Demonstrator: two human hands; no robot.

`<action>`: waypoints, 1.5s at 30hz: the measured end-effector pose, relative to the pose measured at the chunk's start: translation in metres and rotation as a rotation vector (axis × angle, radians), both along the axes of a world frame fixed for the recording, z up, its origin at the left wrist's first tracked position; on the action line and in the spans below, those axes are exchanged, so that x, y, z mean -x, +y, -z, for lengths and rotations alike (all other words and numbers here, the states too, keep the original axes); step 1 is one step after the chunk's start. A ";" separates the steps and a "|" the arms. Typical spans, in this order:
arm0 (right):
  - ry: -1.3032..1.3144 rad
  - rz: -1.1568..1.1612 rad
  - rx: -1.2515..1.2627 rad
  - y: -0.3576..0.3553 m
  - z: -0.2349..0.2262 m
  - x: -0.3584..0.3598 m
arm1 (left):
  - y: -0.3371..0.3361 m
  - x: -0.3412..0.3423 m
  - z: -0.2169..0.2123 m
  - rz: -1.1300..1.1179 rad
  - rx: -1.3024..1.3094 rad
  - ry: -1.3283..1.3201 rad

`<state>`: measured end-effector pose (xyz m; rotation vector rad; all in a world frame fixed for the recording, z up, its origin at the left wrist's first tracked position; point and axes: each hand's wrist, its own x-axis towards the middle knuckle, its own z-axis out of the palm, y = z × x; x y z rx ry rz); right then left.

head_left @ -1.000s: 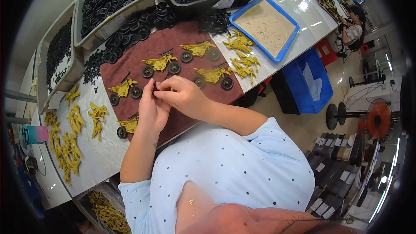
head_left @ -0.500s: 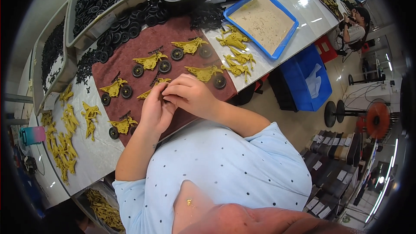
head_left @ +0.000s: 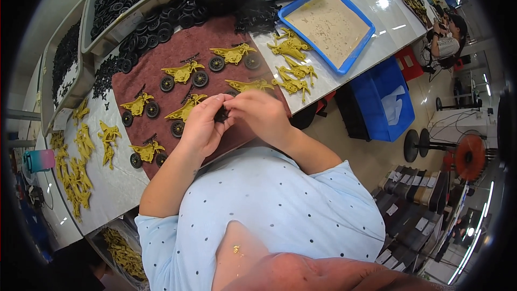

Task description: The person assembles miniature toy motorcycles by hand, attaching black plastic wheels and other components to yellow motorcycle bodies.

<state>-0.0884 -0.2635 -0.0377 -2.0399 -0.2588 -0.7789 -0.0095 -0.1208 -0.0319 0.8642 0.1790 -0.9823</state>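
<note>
My left hand (head_left: 203, 125) is closed, holding a small black part (head_left: 221, 113) that looks like a toy wheel, mostly covered by fingers. My right hand (head_left: 263, 117) meets it from the right, thumb and fingers pinched at the same part and slightly blurred. Just beyond my left hand lies a yellow toy motorcycle (head_left: 186, 109) with one black wheel (head_left: 177, 128) showing; its other end is hidden. Another yellow motorcycle (head_left: 247, 84) lies partly behind my right hand. Several more, such as one motorcycle (head_left: 184, 72) with two wheels, rest on the dark red cloth (head_left: 156, 58).
Grey bins (head_left: 134, 11) of black wheels and small parts stand at the back left, with loose wheels (head_left: 153, 26) before them. Yellow bodies (head_left: 81, 178) lie left, others (head_left: 293, 75) right beside a blue-rimmed tray (head_left: 362, 43). A blue crate (head_left: 377, 97) stands beyond the table edge.
My hands have shifted slightly right and drawn a little apart, showing the black part between them. More of the middle motorcycle and its wheel is now uncovered.
</note>
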 end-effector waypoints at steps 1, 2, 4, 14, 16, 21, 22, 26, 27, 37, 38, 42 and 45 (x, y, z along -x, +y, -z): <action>0.033 0.004 -0.130 -0.003 -0.003 0.003 | -0.001 -0.001 0.000 0.041 -0.021 -0.028; 0.035 0.003 -0.131 -0.008 -0.003 0.006 | -0.002 -0.001 0.001 0.082 -0.042 -0.056; 0.294 0.003 -0.499 -0.020 -0.002 0.010 | -0.003 -0.004 0.000 0.123 -0.021 -0.060; 0.330 0.033 -0.751 -0.042 0.004 0.019 | -0.022 -0.022 -0.030 0.379 -0.565 -1.156; 0.359 0.029 -0.801 -0.047 0.012 0.023 | -0.027 -0.029 -0.025 0.376 -0.619 -1.288; 0.399 0.050 -0.810 -0.054 0.012 0.031 | -0.043 -0.033 -0.022 0.575 -0.856 -1.733; 0.425 0.055 -0.809 -0.055 0.010 0.032 | -0.047 -0.034 -0.021 0.574 -0.856 -1.732; 0.455 0.091 -0.817 -0.056 0.015 0.036 | -0.059 -0.034 -0.009 0.689 -0.947 -1.782; 0.456 0.093 -0.817 -0.056 0.015 0.038 | -0.062 -0.034 -0.007 0.719 -0.989 -1.758; 0.469 0.120 -0.860 -0.063 0.014 0.042 | -0.071 -0.041 0.008 0.652 -1.067 -1.826; 0.437 0.129 -0.859 -0.062 0.016 0.042 | -0.070 -0.041 0.008 0.641 -1.055 -1.831; 0.406 0.226 -0.487 -0.061 0.019 0.041 | -0.067 -0.038 0.006 0.603 -1.024 -1.823; 0.432 0.294 -0.283 -0.047 0.017 0.039 | -0.064 -0.035 0.009 0.570 -1.025 -1.831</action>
